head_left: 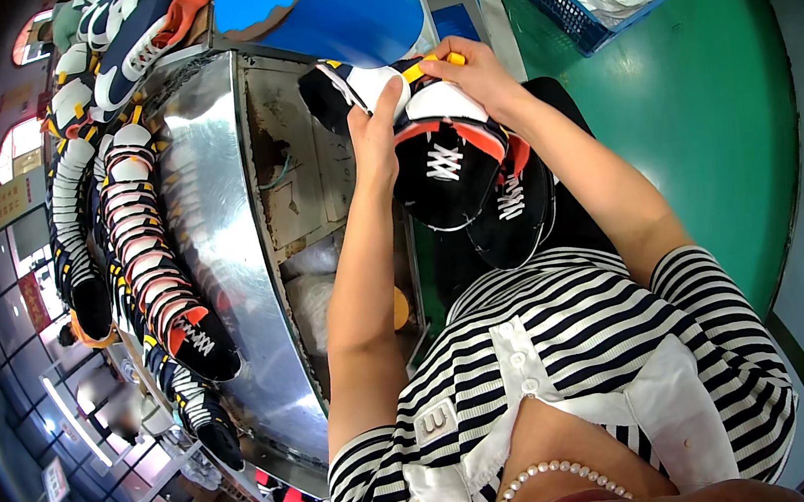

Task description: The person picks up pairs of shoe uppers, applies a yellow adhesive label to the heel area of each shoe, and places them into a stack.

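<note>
**Two hands, one shoe upper**

Left of the black shoe upper runs a steel conveyor lined with more shoes. Left hand and right hand clamp the upper; a second upper lies half hidden beneath.

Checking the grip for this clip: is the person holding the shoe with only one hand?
No, both the left hand and the right hand grip the black, white and orange shoe.
</note>
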A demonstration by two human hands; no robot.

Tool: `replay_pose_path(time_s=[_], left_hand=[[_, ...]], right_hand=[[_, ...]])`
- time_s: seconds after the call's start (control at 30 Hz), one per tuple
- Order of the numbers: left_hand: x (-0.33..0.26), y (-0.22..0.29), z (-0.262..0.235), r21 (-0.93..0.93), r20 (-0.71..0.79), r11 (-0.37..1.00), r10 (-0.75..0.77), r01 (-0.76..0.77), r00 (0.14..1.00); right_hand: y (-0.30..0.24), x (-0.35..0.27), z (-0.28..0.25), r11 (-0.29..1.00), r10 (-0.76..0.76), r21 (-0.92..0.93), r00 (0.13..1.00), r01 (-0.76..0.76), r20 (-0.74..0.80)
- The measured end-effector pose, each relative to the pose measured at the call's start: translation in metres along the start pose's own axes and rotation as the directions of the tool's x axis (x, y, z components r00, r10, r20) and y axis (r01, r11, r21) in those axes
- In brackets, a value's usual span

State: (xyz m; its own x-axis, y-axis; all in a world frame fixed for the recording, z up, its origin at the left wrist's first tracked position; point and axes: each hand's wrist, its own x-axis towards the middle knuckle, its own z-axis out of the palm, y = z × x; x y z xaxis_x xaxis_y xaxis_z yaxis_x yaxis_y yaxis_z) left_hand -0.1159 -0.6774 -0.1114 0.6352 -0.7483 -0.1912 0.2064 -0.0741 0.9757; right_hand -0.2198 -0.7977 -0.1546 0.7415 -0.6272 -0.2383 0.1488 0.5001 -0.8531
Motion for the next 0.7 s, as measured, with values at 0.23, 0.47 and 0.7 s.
replay_pose_path(time_s=[0.23,0.47,0.7], left_hand=[[0.035,-0.005,0.003,-0.504,-0.041,0.804,-0.386,0.315,0.922],[0.011,0.013,-0.028,-0.604,-0.262,0.783,-0.372,0.149,0.891],[-0.11,0.019,0.02,0.009,-0.289,0.983,-0.174,0.184,0.941]], right_hand=[[-0.022,0.031,-0.013,0.974,0.163,-0.177,0.979,-0.141,0.119],[-0.05,-0.007,-0.027,0.962,0.272,0.049,0.961,-0.27,-0.046],[-0.011,-0.044,0.009,0.965,-0.033,0.257,0.994,0.059,-0.104]])
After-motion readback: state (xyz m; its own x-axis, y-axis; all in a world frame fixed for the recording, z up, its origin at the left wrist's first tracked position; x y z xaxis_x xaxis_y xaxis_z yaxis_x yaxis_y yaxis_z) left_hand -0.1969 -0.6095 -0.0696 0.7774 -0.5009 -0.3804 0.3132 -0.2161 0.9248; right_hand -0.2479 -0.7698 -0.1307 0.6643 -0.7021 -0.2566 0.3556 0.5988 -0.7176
